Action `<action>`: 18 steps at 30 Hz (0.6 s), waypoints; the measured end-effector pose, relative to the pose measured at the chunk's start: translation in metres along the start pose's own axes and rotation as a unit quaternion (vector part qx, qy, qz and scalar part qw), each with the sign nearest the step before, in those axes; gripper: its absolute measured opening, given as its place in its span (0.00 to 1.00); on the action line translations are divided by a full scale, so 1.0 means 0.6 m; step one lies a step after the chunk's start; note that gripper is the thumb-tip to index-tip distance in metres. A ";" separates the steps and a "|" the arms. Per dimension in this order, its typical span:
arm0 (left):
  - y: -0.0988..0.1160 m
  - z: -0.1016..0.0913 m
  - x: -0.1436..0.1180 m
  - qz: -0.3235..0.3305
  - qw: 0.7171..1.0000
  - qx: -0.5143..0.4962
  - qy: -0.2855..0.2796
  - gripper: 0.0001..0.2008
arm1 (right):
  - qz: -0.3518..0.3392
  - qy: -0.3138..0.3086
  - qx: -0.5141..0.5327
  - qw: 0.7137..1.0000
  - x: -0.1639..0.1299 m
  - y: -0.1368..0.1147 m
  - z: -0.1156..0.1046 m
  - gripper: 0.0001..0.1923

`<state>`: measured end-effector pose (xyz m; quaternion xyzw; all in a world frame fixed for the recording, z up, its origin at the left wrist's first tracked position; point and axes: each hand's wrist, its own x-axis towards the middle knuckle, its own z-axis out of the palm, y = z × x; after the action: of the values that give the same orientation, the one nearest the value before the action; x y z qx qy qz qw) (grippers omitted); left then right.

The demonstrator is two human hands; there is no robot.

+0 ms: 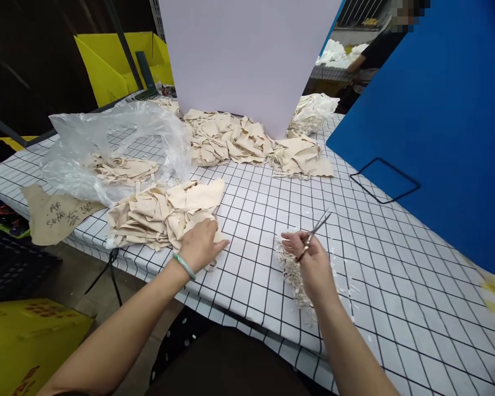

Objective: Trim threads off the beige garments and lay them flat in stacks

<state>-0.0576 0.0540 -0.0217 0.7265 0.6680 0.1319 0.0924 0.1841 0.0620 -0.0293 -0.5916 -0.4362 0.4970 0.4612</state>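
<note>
Fabric [146,217] near table edge [247,314], left fingers [207,227] atop, grip unclear; open room to scissors [312,233] in curled right fingers [292,242].

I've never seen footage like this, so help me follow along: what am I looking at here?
There's no machine, just a person's two bare hands, in one picture from a camera worn on the head, looking forward and down. The left hand touches a heap of beige cloth pieces. The right hand holds scissors over small pale scraps. Everything lies on a checked tablecloth. Farther back are a clear plastic bag and more beige cloth.
</note>
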 end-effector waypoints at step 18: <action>0.000 0.010 -0.126 0.092 0.983 -0.081 -0.138 0.08 | 0.002 -0.192 -0.069 0.979 -0.064 0.016 0.045 0.19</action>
<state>-0.0610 -0.0209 -0.0328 0.7862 0.5665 0.0919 0.2293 0.1532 0.0256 -0.0339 -0.5166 -0.5484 0.5712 0.3256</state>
